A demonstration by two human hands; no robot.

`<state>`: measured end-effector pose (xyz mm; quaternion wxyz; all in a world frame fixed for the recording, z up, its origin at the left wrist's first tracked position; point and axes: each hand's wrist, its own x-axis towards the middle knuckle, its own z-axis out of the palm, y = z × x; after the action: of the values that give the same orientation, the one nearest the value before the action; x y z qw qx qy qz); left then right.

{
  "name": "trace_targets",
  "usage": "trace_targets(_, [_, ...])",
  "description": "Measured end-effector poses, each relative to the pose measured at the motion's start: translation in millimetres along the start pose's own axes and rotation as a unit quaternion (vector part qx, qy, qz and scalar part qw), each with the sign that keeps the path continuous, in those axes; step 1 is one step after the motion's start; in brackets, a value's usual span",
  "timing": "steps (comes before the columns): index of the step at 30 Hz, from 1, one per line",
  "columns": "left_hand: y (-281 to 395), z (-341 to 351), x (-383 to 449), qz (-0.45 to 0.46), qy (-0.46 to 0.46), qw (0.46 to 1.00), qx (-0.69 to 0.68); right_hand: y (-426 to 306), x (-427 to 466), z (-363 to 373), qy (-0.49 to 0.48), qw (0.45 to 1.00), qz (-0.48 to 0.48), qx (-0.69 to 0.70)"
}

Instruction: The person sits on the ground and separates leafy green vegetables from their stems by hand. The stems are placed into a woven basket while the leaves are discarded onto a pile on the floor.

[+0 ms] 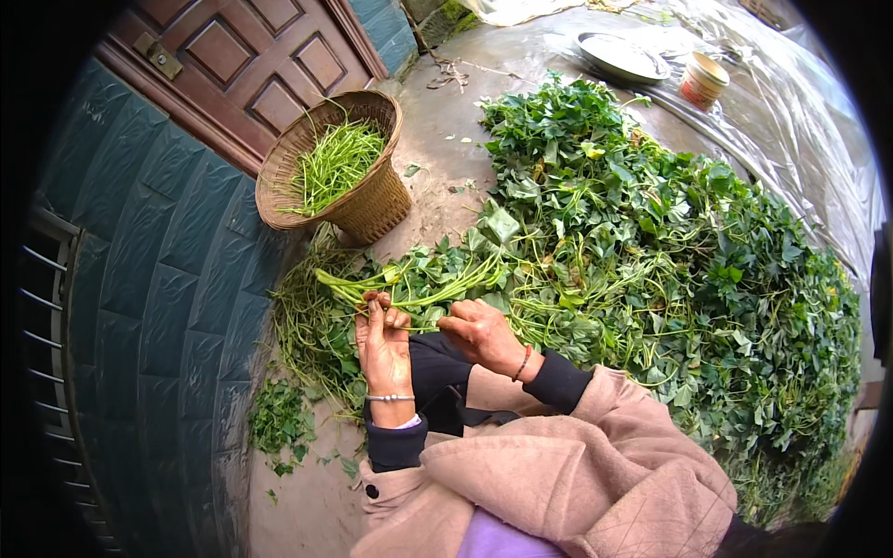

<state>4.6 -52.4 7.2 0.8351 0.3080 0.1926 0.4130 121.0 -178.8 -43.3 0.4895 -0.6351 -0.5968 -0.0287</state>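
Note:
My left hand [382, 342], a silver bracelet at its wrist, holds a small bunch of green leaf stalks [439, 291] between thumb and fingers. Just right of it, my right hand [483, 333] has its fingers closed at a thin green stem [423, 328] that runs between the two hands. A beaded bracelet circles the right wrist. Under and beyond both hands spreads a large heap of leafy green vines [600, 230]. A woven wicker basket [373, 192], wide at its rim, stands beyond my left hand with many cut green stalks [342, 164] in it.
A brown panelled door [216, 52] and a dark tiled wall [174, 300] bound the left side. Picked leaves [279, 418] and stringy stems [307, 328] lie by the wall. At the far right are a round metal basin [623, 57], a small tub [704, 81] and clear plastic sheeting [788, 132].

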Motion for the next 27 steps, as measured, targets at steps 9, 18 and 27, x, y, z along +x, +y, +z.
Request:
trace_targets(9, [-13,5,-8,-0.001,-0.03,0.995,0.098,9,-21,8,0.028,0.804,0.41,0.429])
trace_targets(18, [48,-11,-3,0.062,-0.092,0.985,0.136,80,-13,-83,0.204,0.853,0.339,0.34])
trace_targets(27, [57,-12,-4,0.024,-0.147,0.979,0.139,54,31,-67,-0.071,0.981,0.115,0.137])
